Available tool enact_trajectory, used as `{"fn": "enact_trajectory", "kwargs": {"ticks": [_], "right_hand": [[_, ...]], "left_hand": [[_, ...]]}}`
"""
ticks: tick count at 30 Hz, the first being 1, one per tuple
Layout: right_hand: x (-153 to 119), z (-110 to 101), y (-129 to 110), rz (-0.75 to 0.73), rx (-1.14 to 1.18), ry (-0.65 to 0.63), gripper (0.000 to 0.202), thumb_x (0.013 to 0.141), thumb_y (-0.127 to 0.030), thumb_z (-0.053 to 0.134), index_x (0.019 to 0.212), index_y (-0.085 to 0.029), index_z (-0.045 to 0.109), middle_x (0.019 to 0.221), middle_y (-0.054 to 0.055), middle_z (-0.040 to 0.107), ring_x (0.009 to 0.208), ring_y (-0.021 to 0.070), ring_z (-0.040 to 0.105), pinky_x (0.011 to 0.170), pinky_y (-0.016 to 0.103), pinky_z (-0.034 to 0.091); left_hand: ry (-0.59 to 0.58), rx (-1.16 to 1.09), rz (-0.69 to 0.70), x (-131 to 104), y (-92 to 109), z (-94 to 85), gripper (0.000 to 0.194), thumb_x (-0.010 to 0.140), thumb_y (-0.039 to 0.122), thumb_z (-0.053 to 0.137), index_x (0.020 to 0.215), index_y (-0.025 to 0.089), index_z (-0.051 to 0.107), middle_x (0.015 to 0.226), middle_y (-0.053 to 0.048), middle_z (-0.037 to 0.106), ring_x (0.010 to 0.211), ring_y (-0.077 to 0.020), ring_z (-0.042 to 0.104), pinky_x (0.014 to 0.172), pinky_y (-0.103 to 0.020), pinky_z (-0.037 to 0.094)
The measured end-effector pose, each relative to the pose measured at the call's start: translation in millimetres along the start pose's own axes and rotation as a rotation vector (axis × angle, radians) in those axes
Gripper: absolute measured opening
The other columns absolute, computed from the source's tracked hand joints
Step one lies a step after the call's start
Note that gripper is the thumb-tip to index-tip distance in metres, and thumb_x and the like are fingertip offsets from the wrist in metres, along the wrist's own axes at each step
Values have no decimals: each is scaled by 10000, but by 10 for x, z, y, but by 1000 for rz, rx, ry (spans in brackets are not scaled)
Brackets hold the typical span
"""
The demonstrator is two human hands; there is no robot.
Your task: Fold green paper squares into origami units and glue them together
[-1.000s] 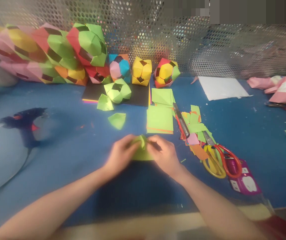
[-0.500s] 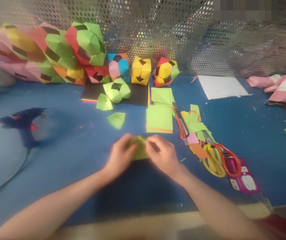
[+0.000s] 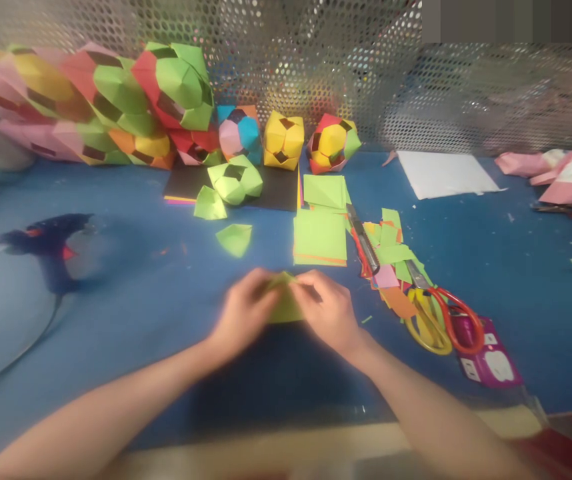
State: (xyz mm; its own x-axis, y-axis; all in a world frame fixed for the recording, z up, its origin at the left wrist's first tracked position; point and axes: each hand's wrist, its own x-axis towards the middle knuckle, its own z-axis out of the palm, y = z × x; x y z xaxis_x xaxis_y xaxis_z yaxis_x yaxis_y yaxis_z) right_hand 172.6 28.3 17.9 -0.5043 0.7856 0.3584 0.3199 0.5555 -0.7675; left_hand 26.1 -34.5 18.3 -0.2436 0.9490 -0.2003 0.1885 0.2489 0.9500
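Between my two hands, low over the blue table (image 3: pixel 166 300), is a green paper piece (image 3: pixel 286 305). My left hand (image 3: pixel 246 308) pinches its left side, and my right hand (image 3: pixel 327 308) grips the upper right edge between thumb and fingers. The fingertips hide part of the paper. Just beyond lies a stack of green squares (image 3: pixel 320 235), with orange edges showing beneath. A folded green piece (image 3: pixel 235 239) rests to the left of the stack, and farther back a green folded ball (image 3: pixel 236 180) sits on black paper (image 3: pixel 281 189).
At the left stands a dark blue glue gun (image 3: pixel 49 247) with its cord. Right of the stack are a cutter (image 3: pixel 363 240), paper scraps (image 3: pixel 391 252), scissors with red (image 3: pixel 459 321) and yellow handles, and a purple packet (image 3: pixel 496 363). Colourful folded paper balls (image 3: pixel 283 141) line the mesh wall.
The view has shifted very slightly. Both hands remain on the green paper, with only a small movement of the fingers.
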Motion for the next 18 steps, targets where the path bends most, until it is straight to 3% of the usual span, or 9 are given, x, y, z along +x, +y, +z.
{"fn": "enact_trajectory", "kwargs": {"ticks": [4, 8, 13, 18], "right_hand": [[50, -37, 30, 166, 78, 20, 163, 835, -302, 528, 739, -189, 595, 649, 4, 636, 571, 124, 584, 562, 234, 477], [94, -51, 78, 258, 141, 26, 179, 802, -327, 560, 694, -185, 579, 584, -14, 597, 510, 114, 548, 489, 220, 445], [91, -45, 117, 190, 111, -8, 173, 821, -314, 551, 710, -186, 585, 599, -15, 595, 521, 106, 539, 516, 217, 443], [44, -29, 121, 46, 12, -44, 140, 848, -270, 538, 753, -185, 595, 646, -9, 617, 563, 99, 553, 558, 211, 443]], "left_hand": [[-7, -178, -54, 22, 5, -40, 273, 818, 377, 491, 896, 168, 649, 910, -44, 670, 848, -193, 588, 672, -257, 456], [-7, -271, -6, 67, -36, -58, 356, 853, 415, 412, 917, 178, 670, 962, -77, 672, 945, -232, 589, 748, -316, 483], [-116, -225, -60, 110, 55, -101, 342, 829, 403, 462, 980, 171, 663, 912, -72, 671, 923, -228, 593, 750, -315, 478], [-194, -10, -108, 124, 167, -127, 230, 742, 320, 561, 848, 132, 641, 739, -18, 630, 667, -145, 544, 578, -233, 417]]}}
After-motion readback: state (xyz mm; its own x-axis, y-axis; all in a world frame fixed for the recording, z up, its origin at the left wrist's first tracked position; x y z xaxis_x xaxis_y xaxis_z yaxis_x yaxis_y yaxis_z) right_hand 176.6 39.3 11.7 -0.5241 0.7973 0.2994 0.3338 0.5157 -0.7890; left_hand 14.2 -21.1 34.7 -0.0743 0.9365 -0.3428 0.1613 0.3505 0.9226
